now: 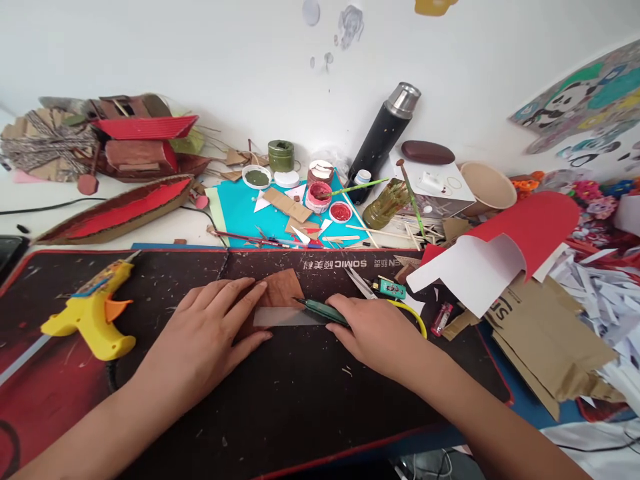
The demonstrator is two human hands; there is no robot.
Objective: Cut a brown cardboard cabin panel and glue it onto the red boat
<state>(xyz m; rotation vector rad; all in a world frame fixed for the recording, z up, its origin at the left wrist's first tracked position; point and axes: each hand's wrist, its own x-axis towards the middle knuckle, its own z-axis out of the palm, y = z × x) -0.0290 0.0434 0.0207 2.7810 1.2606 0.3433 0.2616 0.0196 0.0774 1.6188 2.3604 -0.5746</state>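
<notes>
My left hand (207, 327) lies with its fingers stretched out, pressing down a brown painted piece of cardboard (283, 288) and the end of a translucent straight strip (287, 317). The strip lies along the near edge of the cardboard. In my right hand (383, 337) is a dark green utility knife (323, 309), its tip pointing left at the cardboard's right edge. Whether the blade touches the cardboard I cannot tell. Just beyond the right hand lie scissors (361, 283) with yellow handles, partly hidden by it, and a teal lighter (390, 288).
A yellow glue gun (95, 310) lies at the left of the dark desk mat (280, 413). Behind stand open paint pots (319, 197), a black thermos (383, 137) and a red-lined cardboard boat (125, 210). To the right are red paper (520, 230), cardboard (550, 333) and paper scraps (607, 307).
</notes>
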